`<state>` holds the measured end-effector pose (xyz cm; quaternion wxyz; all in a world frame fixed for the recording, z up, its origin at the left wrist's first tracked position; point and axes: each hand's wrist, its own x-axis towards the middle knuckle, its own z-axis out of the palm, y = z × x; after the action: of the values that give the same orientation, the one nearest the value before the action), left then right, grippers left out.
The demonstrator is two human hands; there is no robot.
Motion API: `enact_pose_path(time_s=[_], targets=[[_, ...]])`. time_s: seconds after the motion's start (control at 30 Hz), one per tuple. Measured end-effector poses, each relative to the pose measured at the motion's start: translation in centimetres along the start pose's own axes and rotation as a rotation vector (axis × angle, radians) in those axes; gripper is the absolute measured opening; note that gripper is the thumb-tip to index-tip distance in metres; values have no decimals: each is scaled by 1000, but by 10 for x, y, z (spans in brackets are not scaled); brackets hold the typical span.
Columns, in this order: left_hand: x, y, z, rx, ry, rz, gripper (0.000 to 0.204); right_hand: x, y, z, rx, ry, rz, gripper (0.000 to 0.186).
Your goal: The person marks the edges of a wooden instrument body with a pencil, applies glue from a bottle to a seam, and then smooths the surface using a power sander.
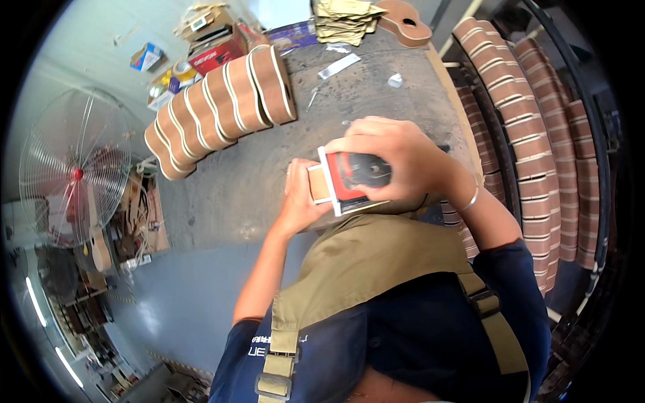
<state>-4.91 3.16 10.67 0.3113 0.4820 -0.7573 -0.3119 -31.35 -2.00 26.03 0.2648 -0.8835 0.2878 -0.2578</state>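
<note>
My right hand (396, 151) is wrapped over the top of a red and black power sander (341, 176) with a pale flat pad along its edge. Just left of the sander, my left hand (300, 196) grips a small brown wooden instrument body (318, 184) with cream edging. The sander lies against this body and covers most of it, so its full shape is hidden. Both hands are close to my apron (383, 248) at the near edge of the workbench (235, 195).
A row of brown, cream-edged instrument bodies (218, 107) stands at the bench's left. Behind it are a red box (215, 59) and stacked yellowish sheets (346, 21). A guitar-shaped body (405, 25) lies far right. Racks of bodies (514, 114) stand right, a fan (78, 173) left.
</note>
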Motion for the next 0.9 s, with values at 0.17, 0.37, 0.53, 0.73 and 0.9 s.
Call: enact_pose_path(time_s=[0.17, 0.37, 0.53, 0.73, 0.9], targets=[[1, -3, 9, -100, 9, 11, 81, 4, 3, -5, -25, -31, 13, 54], [-3, -2, 6, -46, 2, 9, 75, -11, 9, -7, -10, 23, 39, 57], [2, -6, 2, -140, -18, -2, 82, 7, -4, 10, -20, 34, -42, 56], [-19, -25, -15, -213, -52, -132, 95, -34, 23, -2, 57, 109, 68, 60], [5, 13, 15, 57, 35, 88, 80, -4, 2, 5, -40, 77, -80, 56]])
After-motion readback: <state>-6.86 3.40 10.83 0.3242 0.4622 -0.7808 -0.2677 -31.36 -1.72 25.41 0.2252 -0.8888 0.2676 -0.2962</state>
